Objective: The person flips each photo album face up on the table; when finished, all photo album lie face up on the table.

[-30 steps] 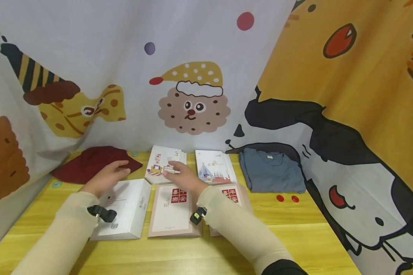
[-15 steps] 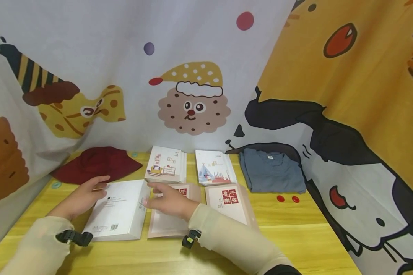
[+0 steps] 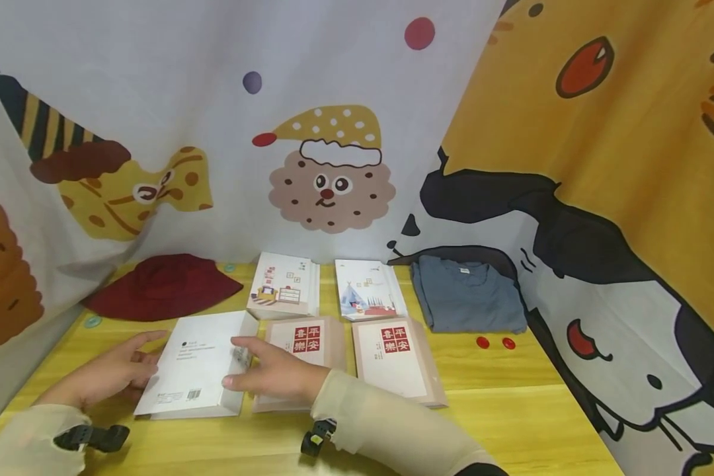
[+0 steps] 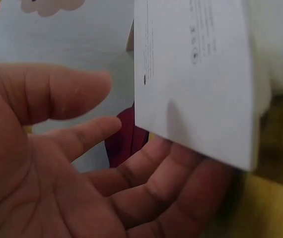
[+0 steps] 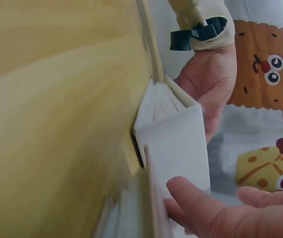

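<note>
One white book (image 3: 193, 363) was flanked by the left hand (image 3: 104, 373) and the right hand (image 3: 276, 373).
The book was seen lying at the front left of the surface (image 3: 500, 396), before the dark red hat (image 3: 163, 287). Since a second earlier, the right hand had been drawn across from above the pink-edged book (image 3: 324, 354), the left lowered from over the white one to its left edge. There the left hand's loosely bent fingers were tucked, thumb apart; the spine was faced by the right hand's extended fingers, contact unclear. Neither was clenched.
</note>
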Available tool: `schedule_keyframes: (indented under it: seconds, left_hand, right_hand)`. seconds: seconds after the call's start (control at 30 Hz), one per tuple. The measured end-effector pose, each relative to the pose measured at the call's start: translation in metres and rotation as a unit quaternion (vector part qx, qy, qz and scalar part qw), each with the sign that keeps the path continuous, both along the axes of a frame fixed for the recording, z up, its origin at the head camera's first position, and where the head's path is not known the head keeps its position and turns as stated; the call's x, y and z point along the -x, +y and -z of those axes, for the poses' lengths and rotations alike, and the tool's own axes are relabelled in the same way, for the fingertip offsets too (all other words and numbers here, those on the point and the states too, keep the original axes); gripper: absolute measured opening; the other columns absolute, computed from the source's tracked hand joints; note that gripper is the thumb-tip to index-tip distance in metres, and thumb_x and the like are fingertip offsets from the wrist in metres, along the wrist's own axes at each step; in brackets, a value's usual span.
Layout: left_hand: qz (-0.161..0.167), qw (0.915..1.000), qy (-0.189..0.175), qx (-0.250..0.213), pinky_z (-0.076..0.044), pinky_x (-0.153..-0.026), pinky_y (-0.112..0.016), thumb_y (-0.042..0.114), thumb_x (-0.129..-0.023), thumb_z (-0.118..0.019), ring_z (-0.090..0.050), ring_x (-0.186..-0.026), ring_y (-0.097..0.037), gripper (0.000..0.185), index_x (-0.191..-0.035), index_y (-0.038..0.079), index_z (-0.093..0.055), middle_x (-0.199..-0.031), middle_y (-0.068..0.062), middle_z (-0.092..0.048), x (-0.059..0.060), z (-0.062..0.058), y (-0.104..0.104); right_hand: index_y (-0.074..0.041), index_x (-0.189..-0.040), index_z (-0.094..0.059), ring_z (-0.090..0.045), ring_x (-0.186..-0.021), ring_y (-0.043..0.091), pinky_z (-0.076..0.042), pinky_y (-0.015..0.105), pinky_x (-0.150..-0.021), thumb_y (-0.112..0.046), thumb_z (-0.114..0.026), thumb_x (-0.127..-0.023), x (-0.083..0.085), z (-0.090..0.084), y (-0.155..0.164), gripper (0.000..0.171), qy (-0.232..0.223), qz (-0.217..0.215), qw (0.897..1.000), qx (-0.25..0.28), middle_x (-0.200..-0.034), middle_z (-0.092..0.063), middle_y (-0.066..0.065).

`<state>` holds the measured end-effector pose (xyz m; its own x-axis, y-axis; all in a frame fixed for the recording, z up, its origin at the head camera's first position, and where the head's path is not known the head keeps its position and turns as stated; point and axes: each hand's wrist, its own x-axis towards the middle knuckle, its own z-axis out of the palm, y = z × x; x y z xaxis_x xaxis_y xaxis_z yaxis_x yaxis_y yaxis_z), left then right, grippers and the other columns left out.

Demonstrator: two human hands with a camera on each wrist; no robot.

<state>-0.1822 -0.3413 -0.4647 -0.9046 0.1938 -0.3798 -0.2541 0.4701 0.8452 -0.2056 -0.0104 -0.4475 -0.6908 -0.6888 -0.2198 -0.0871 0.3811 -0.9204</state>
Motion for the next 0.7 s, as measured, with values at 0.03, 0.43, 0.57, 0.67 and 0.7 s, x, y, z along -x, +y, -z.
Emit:
schedule_keyframes:
  seconds: [0.03,0.43,0.57,0.67,0.7]
  left_hand:
    - [0.007,0.9999,-0.007,-0.014,-0.061,-0.076,-0.045,0.004,-0.104,-0.054,-0.067,-0.098,-0.029,0.079,-0.163,-0.008,-0.003,-0.131,-0.036,-0.056,-0.003,0.0,-0.001]
    - [0.016,0.9995,0.002,-0.027,-0.059,-0.07,-0.04,-0.006,-0.091,-0.052,-0.065,-0.088,-0.028,0.089,-0.162,-0.009,0.001,-0.109,-0.018,-0.065,-0.01,0.002,0.006]
    - [0.022,0.9995,0.021,0.013,-0.056,-0.075,-0.035,-0.003,-0.096,-0.053,-0.065,-0.095,-0.027,0.081,-0.162,-0.011,-0.006,-0.132,-0.036,-0.054,-0.009,0.0,0.011]
    - [0.025,0.9981,0.033,0.046,-0.054,-0.079,-0.032,-0.001,-0.099,-0.053,-0.062,-0.102,-0.027,0.076,-0.162,-0.01,-0.012,-0.147,-0.042,-0.039,-0.007,-0.001,0.012]
    - [0.026,0.998,0.036,0.046,-0.054,-0.079,-0.032,-0.001,-0.099,-0.053,-0.062,-0.104,-0.028,0.076,-0.163,-0.009,-0.012,-0.148,-0.042,-0.038,-0.007,-0.001,0.012]
  right_hand:
    - [-0.034,-0.161,-0.041,-0.039,-0.152,0.019,-0.037,0.039,-0.123,-0.037,-0.077,-0.097,-0.001,0.0,-0.001,0.074,-0.004,0.003,1.0,0.001,-0.167,-0.04,0.004]
    - [-0.023,-0.164,-0.037,-0.065,-0.12,0.014,-0.055,0.024,-0.094,-0.024,-0.077,-0.097,-0.01,0.003,-0.01,0.078,-0.067,0.029,0.996,0.041,-0.159,-0.047,0.02]
    - [-0.021,-0.164,-0.035,-0.066,-0.107,0.007,-0.057,0.024,-0.087,-0.021,-0.076,-0.098,-0.011,0.002,-0.009,0.078,-0.085,0.028,0.994,0.057,-0.155,-0.05,0.02]
    - [-0.021,-0.164,-0.036,-0.066,-0.111,0.008,-0.058,0.025,-0.089,-0.02,-0.076,-0.098,-0.011,0.003,-0.009,0.077,-0.089,0.031,0.994,0.059,-0.157,-0.048,0.022]
    - [-0.021,-0.164,-0.036,-0.066,-0.114,0.011,-0.058,0.025,-0.09,-0.02,-0.076,-0.098,-0.01,0.003,-0.009,0.077,-0.087,0.033,0.994,0.058,-0.158,-0.047,0.024]
